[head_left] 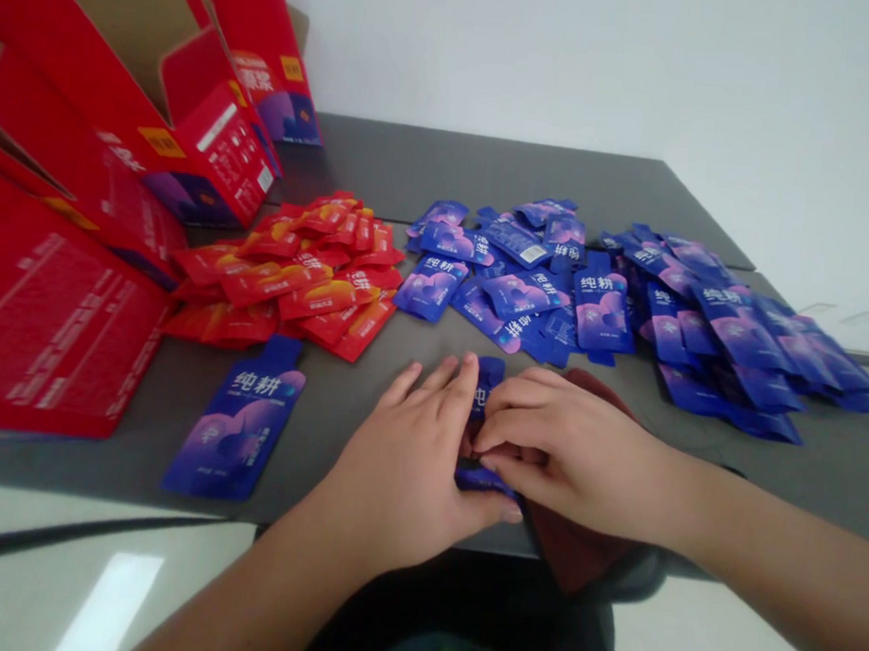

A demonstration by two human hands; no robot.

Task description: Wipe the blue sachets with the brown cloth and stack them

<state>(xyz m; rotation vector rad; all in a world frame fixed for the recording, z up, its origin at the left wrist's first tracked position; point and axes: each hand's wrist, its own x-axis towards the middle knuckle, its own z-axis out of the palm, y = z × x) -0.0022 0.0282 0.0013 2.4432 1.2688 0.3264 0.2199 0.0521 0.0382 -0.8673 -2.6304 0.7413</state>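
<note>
A blue-purple pouch point(489, 375) lies on the grey table between my hands, mostly covered by them. My left hand point(413, 464) rests flat over its left side, fingers stretched out and thumb spread along the bottom. My right hand point(567, 446) is closed over the pouch, its fingertips bunched around a fold of brown cloth. The rest of that brown cloth point(582, 553) spreads beneath my right hand and wrist to the table's front edge. To the left, a single flat pouch point(235, 430) lies face up.
Red-orange pouches point(310, 276) are heaped beyond my left hand. Two piles of blue pouches, a middle pile point(518, 272) and a right pile point(735, 329), lie farther back. Several red cartons point(51, 315), some with open flaps, stand at the left. A white wall point(575, 66) rises behind the table.
</note>
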